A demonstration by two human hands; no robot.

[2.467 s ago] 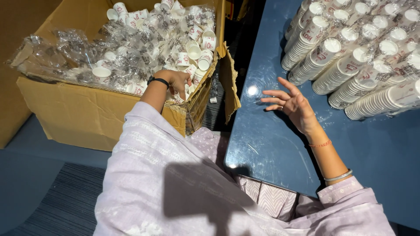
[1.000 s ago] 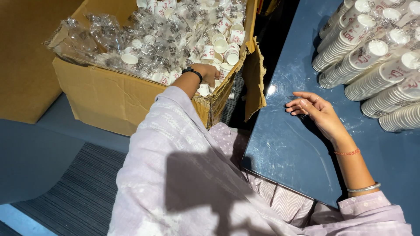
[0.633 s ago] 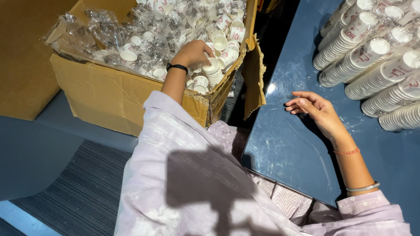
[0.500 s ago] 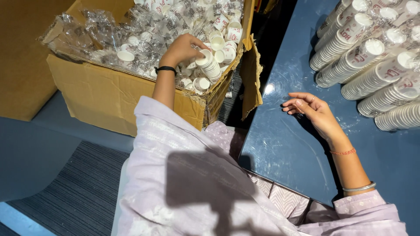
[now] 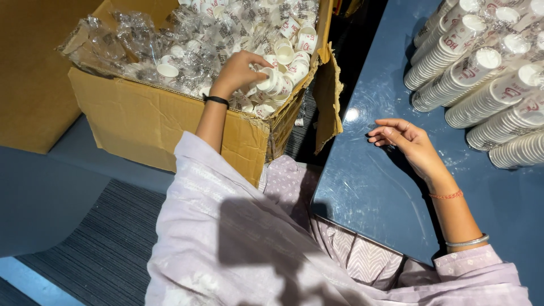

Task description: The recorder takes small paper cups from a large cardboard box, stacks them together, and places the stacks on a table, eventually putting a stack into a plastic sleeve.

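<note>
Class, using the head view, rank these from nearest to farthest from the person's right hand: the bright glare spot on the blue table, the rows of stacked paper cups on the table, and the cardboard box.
From the right hand:
1. Glare spot, just to its left on the blue table.
2. Rows of stacked paper cups, up and to the right.
3. Cardboard box, far left, off the table.
</note>
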